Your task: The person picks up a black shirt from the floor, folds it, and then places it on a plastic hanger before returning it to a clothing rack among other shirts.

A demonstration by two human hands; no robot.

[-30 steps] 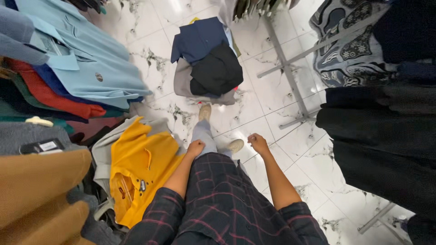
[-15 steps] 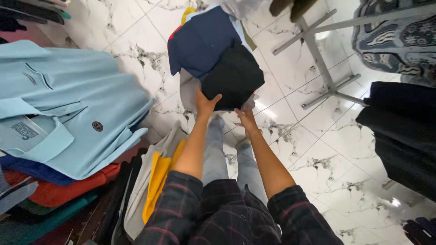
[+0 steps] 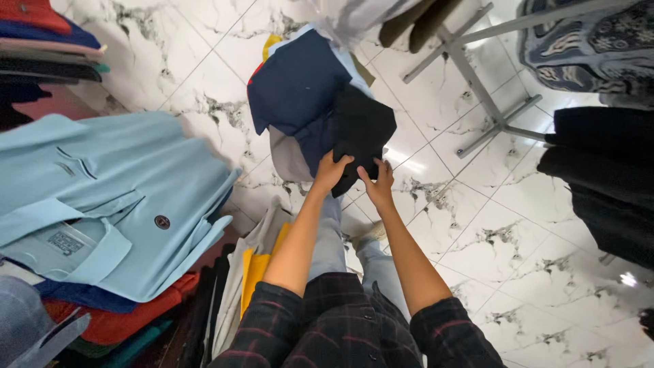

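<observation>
Fingers of the left hand [image 3: 332,170] and right hand [image 3: 378,185], spread over the floor a second ago, are now closed on a black garment [image 3: 357,133] atop the floor pile.

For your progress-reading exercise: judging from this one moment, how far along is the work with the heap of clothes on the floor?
Done: both hands have reached the heap on the white marble-patterned floor. In hand: the left hand and right hand grip the folded black garment at its near edge. Left: the garment rests on the pile, not yet lifted; the navy blue folded garment beside it lies untouched.
</observation>
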